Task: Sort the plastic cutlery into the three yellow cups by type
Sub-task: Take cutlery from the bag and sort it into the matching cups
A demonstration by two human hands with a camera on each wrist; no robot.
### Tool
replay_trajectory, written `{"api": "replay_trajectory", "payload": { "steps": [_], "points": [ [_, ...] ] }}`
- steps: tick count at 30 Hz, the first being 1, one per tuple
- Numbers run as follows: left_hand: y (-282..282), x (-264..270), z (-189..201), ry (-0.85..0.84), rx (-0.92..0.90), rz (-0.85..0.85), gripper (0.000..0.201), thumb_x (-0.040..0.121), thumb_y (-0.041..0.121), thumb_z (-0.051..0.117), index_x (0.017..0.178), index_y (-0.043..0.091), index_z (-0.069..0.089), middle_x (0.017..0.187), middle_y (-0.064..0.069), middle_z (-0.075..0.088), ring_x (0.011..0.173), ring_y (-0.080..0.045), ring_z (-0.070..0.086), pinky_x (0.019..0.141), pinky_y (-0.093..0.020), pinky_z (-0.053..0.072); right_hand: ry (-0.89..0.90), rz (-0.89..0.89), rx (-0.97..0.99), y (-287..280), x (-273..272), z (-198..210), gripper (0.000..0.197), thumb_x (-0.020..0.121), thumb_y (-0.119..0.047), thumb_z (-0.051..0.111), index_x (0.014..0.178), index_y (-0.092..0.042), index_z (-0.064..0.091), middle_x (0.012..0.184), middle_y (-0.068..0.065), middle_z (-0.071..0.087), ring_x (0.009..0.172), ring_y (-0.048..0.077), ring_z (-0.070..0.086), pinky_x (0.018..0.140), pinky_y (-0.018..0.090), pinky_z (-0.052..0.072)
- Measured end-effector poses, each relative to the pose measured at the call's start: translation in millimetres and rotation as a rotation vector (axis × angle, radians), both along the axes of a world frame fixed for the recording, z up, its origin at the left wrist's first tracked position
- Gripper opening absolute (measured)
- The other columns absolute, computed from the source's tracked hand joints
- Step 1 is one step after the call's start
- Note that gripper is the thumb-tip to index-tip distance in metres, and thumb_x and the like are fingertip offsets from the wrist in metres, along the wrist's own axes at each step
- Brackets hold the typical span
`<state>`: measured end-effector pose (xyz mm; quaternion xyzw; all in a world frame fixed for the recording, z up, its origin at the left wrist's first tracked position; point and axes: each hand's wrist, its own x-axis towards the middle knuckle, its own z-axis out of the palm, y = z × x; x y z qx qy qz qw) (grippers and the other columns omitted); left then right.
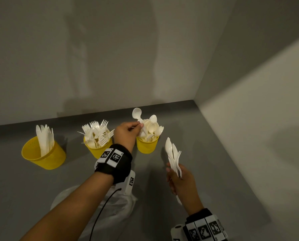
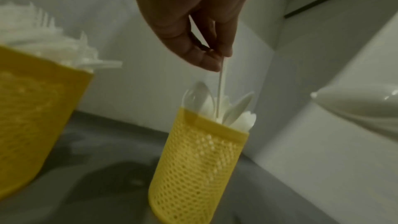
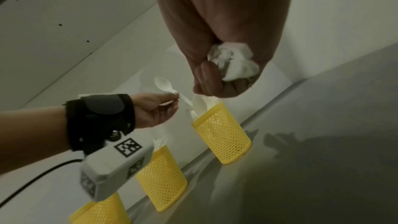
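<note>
Left hand (image 1: pixel 126 132) pinches a white spoon (image 1: pixel 138 115) over the spoon-filled right yellow cup (image 1: pixel 147 145); right hand (image 1: pixel 181 181) grips a bundle of mixed cutlery (image 1: pixel 173 155) above the grey counter (image 1: pixel 214 162)

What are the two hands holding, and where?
Left hand pinches a spoon by its handle; right hand grips a cutlery bundle by the handles.

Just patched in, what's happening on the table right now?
The left hand pinches a white spoon by its handle over the spoon cup. The right hand grips a mixed bundle of cutlery still to sort. Forks fill the middle cup; knives stand in the left cup.
</note>
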<state>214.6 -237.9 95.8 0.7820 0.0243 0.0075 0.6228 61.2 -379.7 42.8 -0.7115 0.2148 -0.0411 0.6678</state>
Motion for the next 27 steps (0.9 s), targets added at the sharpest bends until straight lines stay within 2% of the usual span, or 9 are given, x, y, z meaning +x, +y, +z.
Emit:
{"api": "replay_trajectory", "payload": {
  "steps": [3, 6, 8, 11, 13, 17, 21, 24, 27],
  "points": [
    [-8, 2, -12, 0.119, 0.181, -0.075, 0.028, 0.078, 0.024, 0.069, 0.102, 0.008, 0.069, 0.102, -0.013, 0.072, 0.083, -0.017, 0.061, 0.080, -0.026, 0.045, 0.003, -0.005, -0.008, -1, -1, 2, 0.011, 0.089, -0.019, 0.056, 0.094, -0.011, 0.061, 0.054, 0.000, 0.054, 0.035, 0.005, 0.042, 0.034, 0.017, 0.033],
    [-6, -2, -14, 0.146, 0.258, -0.104, 0.037, 0.074, 0.027, 0.072, 0.107, 0.010, 0.067, 0.107, -0.009, 0.070, 0.098, -0.022, 0.063, 0.086, -0.024, 0.043, 0.022, -0.014, -0.040, -3, 1, 2, 0.012, 0.087, -0.019, 0.059, 0.090, -0.008, 0.061, 0.054, 0.001, 0.052, 0.035, 0.004, 0.042, 0.035, 0.017, 0.034],
    [-1, -10, -9, 0.132, 0.218, -0.076, 0.042, 0.072, 0.024, 0.074, 0.110, 0.008, 0.065, 0.101, -0.007, 0.069, 0.094, -0.020, 0.063, 0.086, -0.024, 0.043, 0.019, -0.014, -0.085, -3, 3, 1, 0.012, 0.085, -0.023, 0.062, 0.080, -0.012, 0.060, 0.054, 0.000, 0.051, 0.038, 0.006, 0.043, 0.039, 0.019, 0.036],
    [4, -38, 3, 0.043, 0.075, -0.067, 0.021, 0.068, 0.019, 0.077, 0.088, 0.015, 0.071, 0.075, 0.000, 0.065, 0.071, -0.008, 0.058, 0.073, -0.021, 0.045, -0.021, -0.011, -0.185, 3, 5, 3, 0.012, 0.075, -0.032, 0.065, 0.071, -0.025, 0.055, 0.057, -0.006, 0.052, 0.047, 0.004, 0.048, 0.052, 0.020, 0.039],
    [6, -65, 9, 0.034, 0.034, -0.123, 0.012, 0.065, 0.020, 0.079, 0.065, 0.024, 0.068, 0.062, 0.007, 0.064, 0.054, -0.001, 0.052, 0.061, -0.015, 0.044, -0.077, 0.017, -0.247, 11, 5, 9, 0.010, 0.078, -0.027, 0.064, 0.073, -0.023, 0.056, 0.058, -0.010, 0.053, 0.052, -0.006, 0.053, 0.053, 0.009, 0.038],
    [5, -109, 1, 0.203, -0.053, -0.325, 0.009, 0.065, 0.025, 0.080, 0.061, 0.022, 0.072, 0.065, -0.002, 0.072, 0.060, -0.008, 0.059, 0.064, -0.022, 0.048, -0.145, 0.089, -0.383, 32, 6, 19, 0.011, 0.088, -0.014, 0.053, 0.078, -0.017, 0.055, 0.063, -0.005, 0.056, 0.056, 0.001, 0.050, 0.054, 0.010, 0.039],
    [14, -122, -4, 0.210, -0.104, -0.209, 0.021, 0.072, 0.019, 0.074, 0.054, 0.026, 0.070, 0.051, 0.011, 0.067, 0.053, -0.001, 0.058, 0.062, -0.015, 0.046, -0.229, 0.165, -0.428, 60, 8, 25, 0.019, 0.085, 0.000, 0.047, 0.083, -0.018, 0.054, 0.068, -0.006, 0.053, 0.061, -0.001, 0.050, 0.059, 0.009, 0.040],
    [32, -121, -1, 0.212, -0.133, -0.141, 0.026, 0.076, 0.013, 0.070, 0.053, 0.024, 0.069, 0.047, 0.012, 0.066, 0.051, 0.002, 0.057, 0.060, -0.011, 0.045, -0.250, 0.217, -0.476, 76, 11, 23, 0.025, 0.083, -0.016, 0.042, 0.104, -0.017, 0.056, 0.085, -0.003, 0.060, 0.076, 0.001, 0.055, 0.068, 0.013, 0.041],
    [51, -120, 4, 0.192, -0.141, -0.078, 0.023, 0.076, 0.014, 0.070, 0.055, 0.021, 0.070, 0.047, 0.012, 0.066, 0.051, 0.001, 0.058, 0.060, -0.012, 0.047, -0.265, 0.239, -0.402, 93, 13, 25, 0.042, 0.080, -0.041, 0.034, 0.110, -0.021, 0.056, 0.091, -0.005, 0.062, 0.081, 0.005, 0.057, 0.071, 0.018, 0.043]
  ]
}}
